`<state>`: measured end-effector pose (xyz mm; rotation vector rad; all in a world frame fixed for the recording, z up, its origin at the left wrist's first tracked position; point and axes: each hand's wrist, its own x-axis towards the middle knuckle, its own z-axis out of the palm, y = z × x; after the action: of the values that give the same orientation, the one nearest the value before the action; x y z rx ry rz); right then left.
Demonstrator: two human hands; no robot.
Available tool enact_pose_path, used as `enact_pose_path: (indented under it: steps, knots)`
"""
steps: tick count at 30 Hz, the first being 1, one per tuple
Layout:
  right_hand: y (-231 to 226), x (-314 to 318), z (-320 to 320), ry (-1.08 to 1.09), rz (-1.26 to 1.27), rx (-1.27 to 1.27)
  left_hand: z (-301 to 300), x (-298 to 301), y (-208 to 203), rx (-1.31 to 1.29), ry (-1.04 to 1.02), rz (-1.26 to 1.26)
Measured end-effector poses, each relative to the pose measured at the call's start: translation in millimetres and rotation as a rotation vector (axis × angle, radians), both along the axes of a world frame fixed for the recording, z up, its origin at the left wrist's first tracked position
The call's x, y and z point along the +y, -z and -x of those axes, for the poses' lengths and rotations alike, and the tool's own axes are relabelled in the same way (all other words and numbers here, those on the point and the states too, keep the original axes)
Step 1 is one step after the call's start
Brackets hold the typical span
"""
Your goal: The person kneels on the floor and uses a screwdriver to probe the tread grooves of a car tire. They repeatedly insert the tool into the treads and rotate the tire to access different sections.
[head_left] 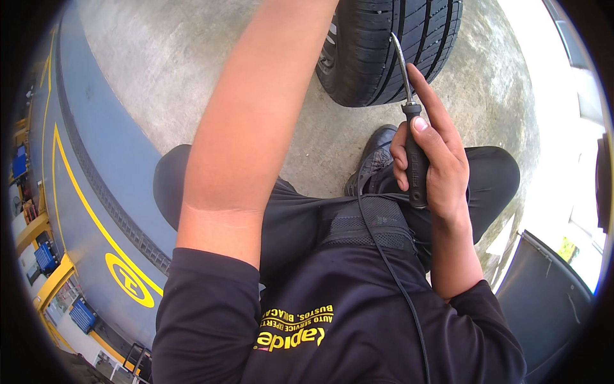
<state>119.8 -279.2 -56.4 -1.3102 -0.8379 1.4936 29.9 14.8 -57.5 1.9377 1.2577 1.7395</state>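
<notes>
My right hand [442,150] is closed around the black handle of a screwdriver-like tool [417,174], its index finger stretched along the metal shaft. That shaft is slim and bends at its tip, which points away from me over the tread of a black tyre [425,45]. Whether the tip touches the rubber I cannot tell. The tyre stands upright at the top, its grooves dotted with small pale specks and part of its wheel rim showing on the left side. My left forearm [256,109] reaches up past the tyre's left side; its hand lies beyond the upper edge.
Bare concrete floor [153,57] surrounds the tyre. My bent knees and a black shoe [374,157] are just below it. On the left runs a grey-blue painted area [102,211] with yellow lines. A dark panel [540,301] stands at the lower right. A cable [390,262] hangs down my front.
</notes>
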Motion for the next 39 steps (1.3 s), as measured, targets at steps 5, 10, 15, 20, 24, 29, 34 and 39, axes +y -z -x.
enact_pose_path:
  steps: [5,10,15,20,24,29,34,39]
  knots:
    - [6.1,-2.8,1.2,0.000,-0.005,-0.038,4.6,16.2,0.8,0.005,-0.014,0.024]
    - [-6.1,7.0,8.6,-0.022,-0.015,-0.140,11.8,21.5,1.4,0.006,-0.020,0.023]
    - [-6.4,6.4,16.6,0.020,-0.001,-0.195,5.8,-18.2,-11.3,-0.095,0.003,0.058]
    - [18.6,-2.8,18.1,0.007,-0.065,-0.305,10.3,3.3,-7.6,0.000,-0.011,0.091]
    - [26.7,-8.5,9.3,-0.021,-0.054,-0.223,6.8,4.8,-4.5,0.001,0.004,0.056]
    - [41.7,-20.5,9.5,-0.024,-0.030,-0.100,9.3,-3.2,-0.9,0.012,-0.004,0.073]
    - [37.3,-21.6,10.1,-0.037,-0.009,-0.164,9.8,-5.6,1.8,0.019,-0.005,0.093]
    - [31.4,-23.2,5.5,-0.019,-0.031,-0.223,11.4,-6.3,0.4,0.004,-0.003,0.131]
